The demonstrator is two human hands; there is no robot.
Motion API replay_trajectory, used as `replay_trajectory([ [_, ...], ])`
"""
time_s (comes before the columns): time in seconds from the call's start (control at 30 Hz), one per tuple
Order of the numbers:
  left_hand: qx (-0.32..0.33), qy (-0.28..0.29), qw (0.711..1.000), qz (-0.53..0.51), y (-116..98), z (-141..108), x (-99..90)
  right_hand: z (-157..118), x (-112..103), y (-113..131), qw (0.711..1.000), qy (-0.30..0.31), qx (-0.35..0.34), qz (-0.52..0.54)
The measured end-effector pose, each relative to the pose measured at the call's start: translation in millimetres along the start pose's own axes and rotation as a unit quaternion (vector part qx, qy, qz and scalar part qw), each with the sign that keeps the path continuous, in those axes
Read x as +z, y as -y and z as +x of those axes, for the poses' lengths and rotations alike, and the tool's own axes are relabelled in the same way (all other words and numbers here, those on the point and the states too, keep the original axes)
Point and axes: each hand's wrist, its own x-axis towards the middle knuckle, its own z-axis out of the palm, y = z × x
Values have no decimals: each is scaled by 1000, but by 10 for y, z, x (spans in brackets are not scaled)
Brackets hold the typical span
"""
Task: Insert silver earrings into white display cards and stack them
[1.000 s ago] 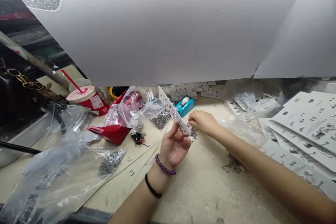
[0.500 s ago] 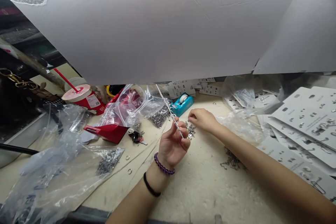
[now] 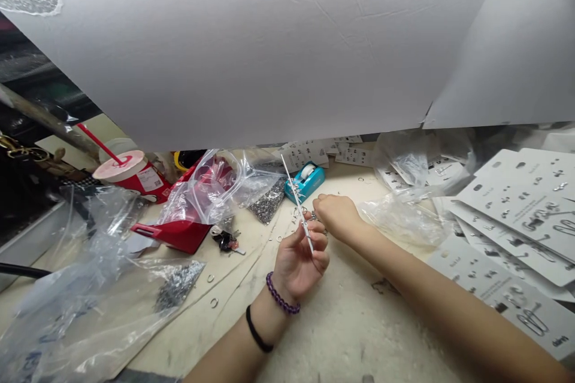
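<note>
Btwn the fingers (image 3: 318, 242) of the L hand (image 3: 300, 264), on my remote feed, sits the white card (image 3: 294, 202): nearly edge-on to me, tilted, lower end gripped, upper end leaning away up-left. L fingers are closed on it, palm toward me, w/ purple bracelet (image 3: 282, 297) & black band (image 3: 256, 330) below. R hand (image 3: 336, 216) is just right of the card, its fingers curled in, tips close tog.; can't tell from here if they pinch anything. Small metal bits (image 3: 314, 216) show in the gap btwn both sets of fingers, partly hidden. Just beyond the L fingers I've got the blue tape dispenser (image 3: 313, 182), & left of it a clear bag (image 3: 265, 179) w/ small pcs (image 3: 268, 206) inside. Further left of the L fingers: keys (image 3: 227, 240), red scoop (image 3: 187, 238), then the red cup (image 3: 135, 179), farthest out. Two loose rings (image 3: 214, 298) lie on the desk (image 3: 341, 335), nearer me & left of the L fingers, beside a big plastic bag (image 3: 99, 323). Well right of the R fingers I see stacked cards (image 3: 498, 209) w/ metal pcs (image 3: 541, 214) mounted on them, next to the R forearm (image 3: 417, 281). Beyond the fingers, a white panel (image 3: 269, 60) fills the top of my view.
</note>
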Motion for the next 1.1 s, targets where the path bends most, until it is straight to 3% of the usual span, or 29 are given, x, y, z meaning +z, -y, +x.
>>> replay_trajectory([
  [0.17,-10,22,999,-23,1,-9,15,-20,-21,-54,996,-50,6,80],
  [0.3,-18,-7,1000,-17,51,-20,28,-304,-163,-84,971,-128,6,200],
  [0.33,-24,-12,999,-18,71,-23,29,-421,-199,-79,958,-150,12,244],
  [0.43,-47,-13,999,-21,142,-30,28,-778,-240,-29,860,-208,31,465],
  [0.53,-53,-23,998,9,212,-35,26,-995,-173,49,819,-226,34,526],
  [0.7,-55,-36,995,69,285,-33,-5,-1037,-32,139,807,-263,30,528],
  [1.1,-32,-32,992,114,337,-27,-10,-1100,38,175,794,-275,49,540],
])
